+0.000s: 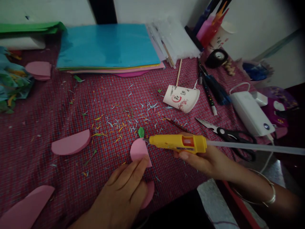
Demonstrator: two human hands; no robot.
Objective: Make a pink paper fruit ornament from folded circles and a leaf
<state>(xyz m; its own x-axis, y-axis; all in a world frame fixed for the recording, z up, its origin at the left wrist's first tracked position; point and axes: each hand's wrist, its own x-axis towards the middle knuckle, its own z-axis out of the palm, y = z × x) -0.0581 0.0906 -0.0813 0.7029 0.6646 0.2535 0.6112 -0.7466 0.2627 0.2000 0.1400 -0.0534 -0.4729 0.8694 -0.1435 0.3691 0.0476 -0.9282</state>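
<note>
My left hand has its fingers close together, its fingertips pressing on a pink folded-looking paper piece against the cloth. A second rounded pink edge shows beside the thumb; whether it belongs to the same piece I cannot tell. My right hand is wrapped round a yellow hot glue gun, held level, with a long clear glue stick out of its back. The nozzle is at the pink piece's upper right edge, touching or just above it. A small green paper leaf lies just beyond the tip.
Pink half-rounds lie at left on the checked cloth among paper scraps. A paper cup lies tipped near black-handled scissors and a white power bank-like box. Blue sheets are at the back.
</note>
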